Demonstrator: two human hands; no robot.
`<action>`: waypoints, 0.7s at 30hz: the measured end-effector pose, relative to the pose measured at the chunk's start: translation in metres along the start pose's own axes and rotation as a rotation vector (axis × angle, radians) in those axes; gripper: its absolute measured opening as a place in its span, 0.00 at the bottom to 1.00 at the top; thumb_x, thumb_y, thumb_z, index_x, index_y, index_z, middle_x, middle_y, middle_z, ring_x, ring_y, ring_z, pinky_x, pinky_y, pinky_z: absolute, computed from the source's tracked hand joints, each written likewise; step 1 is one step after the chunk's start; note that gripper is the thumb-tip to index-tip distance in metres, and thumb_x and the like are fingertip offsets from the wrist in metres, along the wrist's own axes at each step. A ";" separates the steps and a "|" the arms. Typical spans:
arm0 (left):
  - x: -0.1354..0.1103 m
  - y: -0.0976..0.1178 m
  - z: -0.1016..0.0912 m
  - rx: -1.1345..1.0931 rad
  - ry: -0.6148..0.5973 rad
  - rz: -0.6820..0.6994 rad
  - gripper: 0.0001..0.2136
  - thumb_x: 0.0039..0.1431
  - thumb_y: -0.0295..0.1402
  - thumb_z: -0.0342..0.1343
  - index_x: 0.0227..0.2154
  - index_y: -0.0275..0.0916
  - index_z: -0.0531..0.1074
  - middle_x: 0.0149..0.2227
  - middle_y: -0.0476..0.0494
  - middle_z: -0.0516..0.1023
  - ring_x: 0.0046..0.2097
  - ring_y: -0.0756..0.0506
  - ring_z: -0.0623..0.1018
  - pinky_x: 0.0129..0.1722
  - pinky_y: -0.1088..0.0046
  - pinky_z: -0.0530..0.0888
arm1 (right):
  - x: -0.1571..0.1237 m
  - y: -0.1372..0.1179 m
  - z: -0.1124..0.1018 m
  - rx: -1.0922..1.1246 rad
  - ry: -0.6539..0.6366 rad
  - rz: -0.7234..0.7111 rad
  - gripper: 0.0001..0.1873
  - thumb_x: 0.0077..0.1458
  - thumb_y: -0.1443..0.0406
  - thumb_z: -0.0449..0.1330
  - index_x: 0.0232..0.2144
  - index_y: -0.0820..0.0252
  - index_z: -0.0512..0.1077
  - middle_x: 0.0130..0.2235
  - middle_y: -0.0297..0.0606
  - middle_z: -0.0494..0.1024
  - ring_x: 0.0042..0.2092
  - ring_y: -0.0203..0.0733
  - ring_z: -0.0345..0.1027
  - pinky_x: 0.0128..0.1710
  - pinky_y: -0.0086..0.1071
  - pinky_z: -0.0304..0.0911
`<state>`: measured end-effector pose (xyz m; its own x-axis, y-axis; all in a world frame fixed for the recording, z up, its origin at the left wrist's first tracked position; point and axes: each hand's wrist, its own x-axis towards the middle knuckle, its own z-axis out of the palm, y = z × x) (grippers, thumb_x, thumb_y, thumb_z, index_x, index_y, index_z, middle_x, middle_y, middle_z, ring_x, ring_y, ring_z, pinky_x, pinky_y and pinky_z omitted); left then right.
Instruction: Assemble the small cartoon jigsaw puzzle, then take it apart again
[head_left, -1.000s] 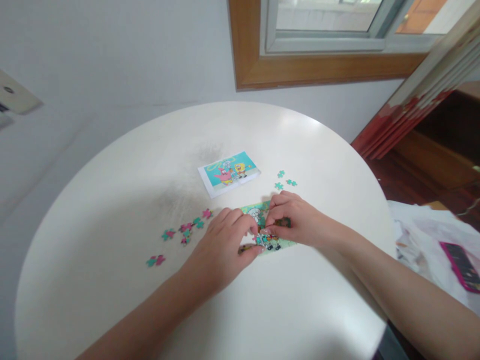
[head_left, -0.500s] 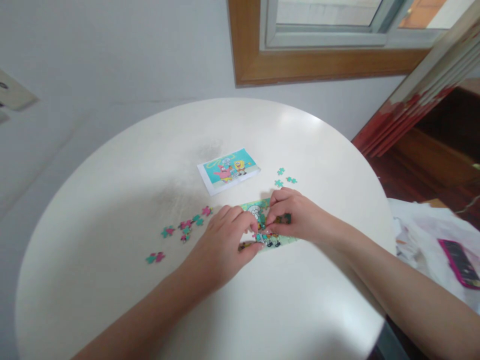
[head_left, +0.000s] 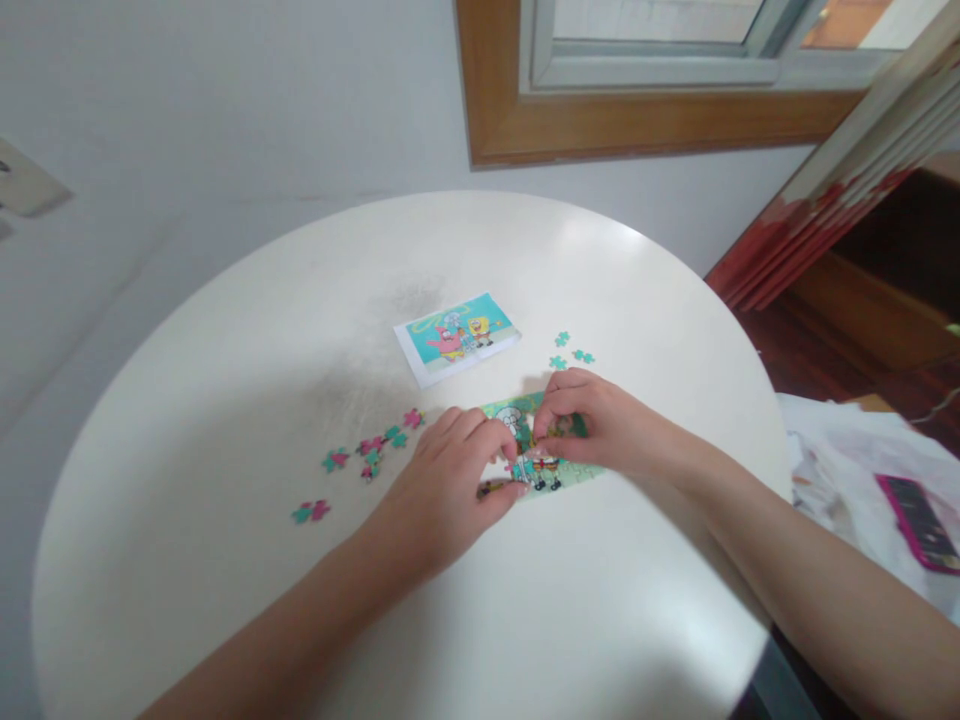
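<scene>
A partly joined cartoon puzzle [head_left: 551, 472] lies on the round white table [head_left: 225, 400]. My left hand [head_left: 442, 490] rests on its left part, fingers curled and pinched on a piece at its edge. My right hand [head_left: 592, 425] covers the puzzle's right part, fingertips bent and pressing down on the pieces. The two hands nearly touch over the puzzle's middle. Much of the puzzle is hidden beneath them.
A picture card [head_left: 456, 337] showing the same cartoon lies beyond the puzzle. Several loose pink and teal pieces [head_left: 371, 452] are scattered left of my left hand; three teal pieces [head_left: 566, 350] lie behind my right. A pink phone [head_left: 919, 520] rests on cloth off the table's right.
Both hands stay on the puzzle. My right hand's fingers have drawn in slightly toward the puzzle's upper middle. The view has shifted a little.
</scene>
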<state>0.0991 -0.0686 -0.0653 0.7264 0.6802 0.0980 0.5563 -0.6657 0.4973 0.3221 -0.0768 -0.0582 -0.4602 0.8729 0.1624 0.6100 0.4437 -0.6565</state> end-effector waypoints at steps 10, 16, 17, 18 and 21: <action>-0.010 0.007 -0.025 0.332 -0.087 0.157 0.10 0.62 0.26 0.53 0.43 0.45 0.75 0.35 0.46 0.73 0.40 0.43 0.70 0.42 0.61 0.64 | -0.004 0.010 -0.011 0.058 0.180 0.282 0.09 0.58 0.64 0.57 0.32 0.58 0.78 0.32 0.35 0.74 0.31 0.35 0.65 0.31 0.30 0.58; -0.014 0.013 -0.026 0.494 -0.150 0.246 0.15 0.61 0.26 0.54 0.50 0.45 0.72 0.31 0.49 0.74 0.34 0.43 0.72 0.34 0.63 0.64 | -0.005 0.009 -0.010 0.085 0.184 0.279 0.08 0.57 0.65 0.57 0.30 0.58 0.76 0.31 0.34 0.73 0.31 0.34 0.64 0.31 0.30 0.58; -0.013 0.013 -0.024 0.509 -0.153 0.249 0.15 0.62 0.27 0.54 0.50 0.45 0.72 0.31 0.49 0.74 0.34 0.43 0.72 0.34 0.63 0.64 | -0.005 0.009 -0.009 0.083 0.176 0.273 0.08 0.57 0.64 0.57 0.30 0.58 0.76 0.30 0.34 0.73 0.31 0.34 0.63 0.31 0.30 0.58; -0.012 0.012 -0.023 0.520 -0.155 0.248 0.15 0.62 0.27 0.54 0.50 0.45 0.72 0.31 0.49 0.74 0.34 0.42 0.72 0.34 0.63 0.64 | -0.005 0.008 -0.009 0.079 0.169 0.268 0.08 0.57 0.64 0.57 0.30 0.58 0.76 0.30 0.34 0.73 0.31 0.34 0.63 0.31 0.30 0.58; -0.009 0.010 -0.020 0.530 -0.162 0.235 0.13 0.63 0.28 0.53 0.49 0.46 0.73 0.31 0.49 0.75 0.35 0.42 0.73 0.34 0.63 0.63 | -0.005 0.008 -0.008 0.072 0.164 0.263 0.08 0.57 0.64 0.57 0.30 0.58 0.76 0.30 0.34 0.72 0.31 0.34 0.63 0.32 0.30 0.58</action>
<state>0.0900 -0.0754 -0.0440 0.8835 0.4684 -0.0004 0.4683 -0.8833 -0.0235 0.3346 -0.0765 -0.0581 -0.1787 0.9795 0.0925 0.6442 0.1875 -0.7415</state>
